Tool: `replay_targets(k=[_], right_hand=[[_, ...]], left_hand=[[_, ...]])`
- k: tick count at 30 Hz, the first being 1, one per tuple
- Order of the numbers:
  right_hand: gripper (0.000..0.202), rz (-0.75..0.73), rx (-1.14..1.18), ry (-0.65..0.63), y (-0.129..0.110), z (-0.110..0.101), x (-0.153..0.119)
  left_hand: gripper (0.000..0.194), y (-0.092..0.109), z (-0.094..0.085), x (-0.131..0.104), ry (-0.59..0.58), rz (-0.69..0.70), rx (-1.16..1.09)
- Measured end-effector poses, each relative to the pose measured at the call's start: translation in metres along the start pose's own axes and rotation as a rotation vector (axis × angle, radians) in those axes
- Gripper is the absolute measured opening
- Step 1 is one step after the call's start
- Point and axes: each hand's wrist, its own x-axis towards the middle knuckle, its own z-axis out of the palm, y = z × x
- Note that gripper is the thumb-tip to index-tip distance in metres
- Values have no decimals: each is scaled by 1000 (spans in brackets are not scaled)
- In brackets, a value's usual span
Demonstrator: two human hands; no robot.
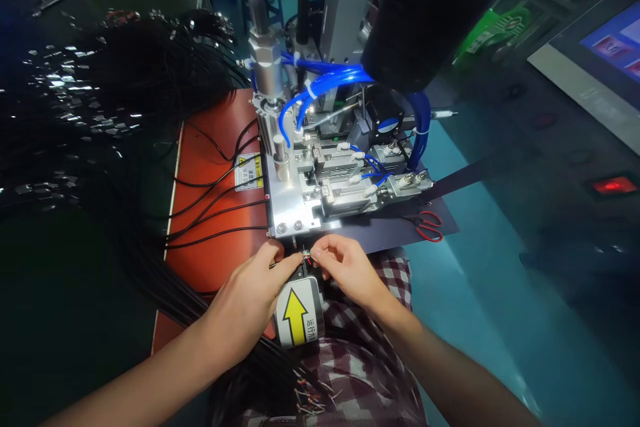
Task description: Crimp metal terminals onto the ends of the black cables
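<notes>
At the front edge of a metal machine (287, 203), both hands meet over a small connector piece (307, 255) with a bit of red wire. My left hand (253, 287) has its thumb and forefinger closed at the left side of that piece; what exactly the fingers hold is too small to make out. From the right, my right hand (345, 267) pinches at the same small piece, its other fingers curled. Just below the fingertips is a white label with a yellow arrow (296, 317).
Black cables (210, 213) cross the orange surface (200, 160) at left, beside a large dark cable bundle (135, 80). Red-handled scissors (430, 225) lie at right. Blue hoses (345, 73) arch over the machine. Stripped wire ends (313, 397) rest on the lap. A screen (613, 47) stands at upper right.
</notes>
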Motion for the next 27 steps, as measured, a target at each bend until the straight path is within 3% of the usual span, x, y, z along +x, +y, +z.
replay_targets(k=[15,27], right_hand=[[15,-35,-16,33,4,4,-2],[14,-114,-273,116,-3,7,-4]], left_hand=[[44,-1,1,1,28,29,48],[42,-3,7,0,35,92,292]])
